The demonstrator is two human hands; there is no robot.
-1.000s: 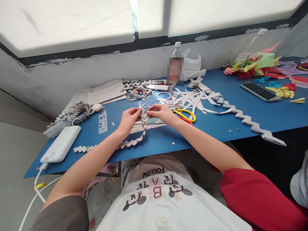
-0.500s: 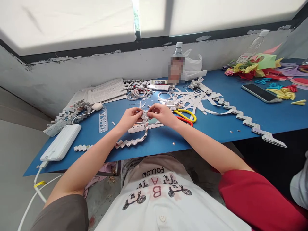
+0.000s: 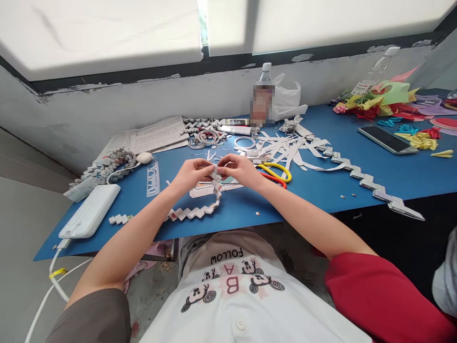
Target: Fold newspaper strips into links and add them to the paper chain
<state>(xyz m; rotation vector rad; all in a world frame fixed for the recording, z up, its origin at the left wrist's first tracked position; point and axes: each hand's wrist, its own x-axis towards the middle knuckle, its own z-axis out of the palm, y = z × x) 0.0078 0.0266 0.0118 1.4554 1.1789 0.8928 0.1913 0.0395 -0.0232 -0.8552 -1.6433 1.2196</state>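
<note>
Between my two hands is the end of a zigzag chain folded from printed paper (image 3: 194, 212). My left hand (image 3: 193, 174) pinches that end from the left, thumb against fingers. From the right, my right hand (image 3: 241, 172) grips the same end with its fingertips. The chain hangs down from the fingers, curves left over the blue table and passes behind my left forearm. A short zigzag piece (image 3: 120, 219) shows on the forearm's other side; whether it joins the chain is hidden. Beneath my hands lie flat printed papers (image 3: 200, 190). Scissors with yellow and red handles (image 3: 280, 170) rest beside my right wrist.
A white power bank (image 3: 89, 212) with a cable and a clear ruler (image 3: 153, 177) lie left. Paper strips (image 3: 282, 147), a bottle (image 3: 263, 95) and newspaper (image 3: 157, 136) are behind. On the right lie another paper chain (image 3: 367, 176), a phone (image 3: 387, 139) and coloured paper (image 3: 385, 97).
My hands stay in nearly the same place, with small shifts of the fingers on the chain's end. The chain's hanging part has moved slightly.
</note>
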